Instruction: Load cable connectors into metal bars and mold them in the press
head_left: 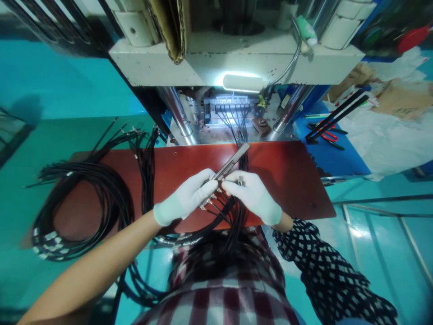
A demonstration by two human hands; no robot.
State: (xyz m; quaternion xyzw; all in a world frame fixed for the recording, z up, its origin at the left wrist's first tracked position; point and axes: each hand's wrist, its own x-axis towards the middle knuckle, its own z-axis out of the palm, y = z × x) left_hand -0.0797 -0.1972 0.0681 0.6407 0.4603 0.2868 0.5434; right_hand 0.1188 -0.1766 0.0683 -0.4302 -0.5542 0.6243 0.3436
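My left hand (189,194), in a white glove, is closed on a long metal bar (238,155) that slants up to the right. Several black cables with metal connectors (209,198) hang along the bar's lower part. My right hand (255,194), also gloved, is pinched at the bar's edge beside the left fingertips. A metal connector (241,181) shows by its fingers; what the fingertips grip is too small to make out. Below both hands a bundle of black cables (237,216) runs over the red-brown board (280,180) toward my lap.
Ahead stands a press with a lit lamp (243,83) above a metal mold (233,113) that has cables in it. Coiled black cables (111,180) lie at left. Red-handled pliers (327,135) rest on a blue surface (352,158) at right. Steel columns (293,108) flank the mold.
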